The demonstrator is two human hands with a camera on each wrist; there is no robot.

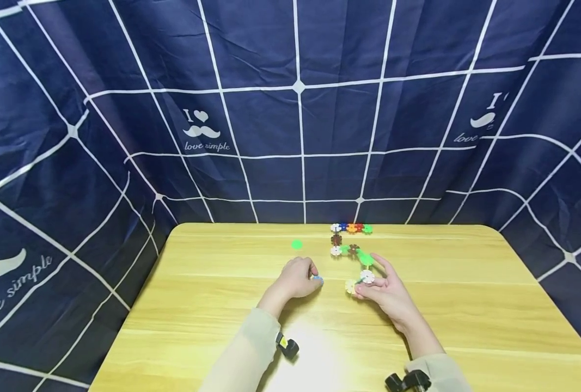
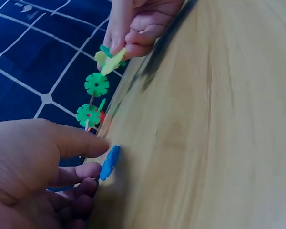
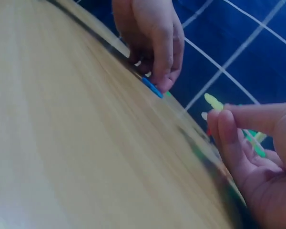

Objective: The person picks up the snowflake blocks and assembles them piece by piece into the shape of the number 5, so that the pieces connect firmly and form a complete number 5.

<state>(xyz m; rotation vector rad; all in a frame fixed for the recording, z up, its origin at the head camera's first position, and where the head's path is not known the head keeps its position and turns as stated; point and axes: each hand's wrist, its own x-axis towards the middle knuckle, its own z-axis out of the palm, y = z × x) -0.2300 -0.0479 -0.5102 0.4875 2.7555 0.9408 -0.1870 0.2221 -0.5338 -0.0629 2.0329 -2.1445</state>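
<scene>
My left hand [image 1: 297, 277] pinches a blue notched snowflake disc [image 2: 110, 162] by its edge, low over the table. To its right, my right hand [image 1: 390, 291] grips the near end of a chain of linked snowflake discs. Thumb and finger pinch a pale yellow disc [image 1: 350, 286] there, beside a white disc [image 1: 367, 277]. Beyond them the chain runs through a green disc [image 1: 365, 258] and a brown disc [image 1: 353, 250], then bends back to a row at the far side ending in a green disc [image 1: 367, 228]. Part of the held end is hidden by the right fingers.
A loose green disc [image 1: 297, 244] lies on the wooden table [image 1: 212, 305], beyond the left hand. A dark blue curtain [image 1: 339, 120] with white lines hangs behind the far table edge and at both sides.
</scene>
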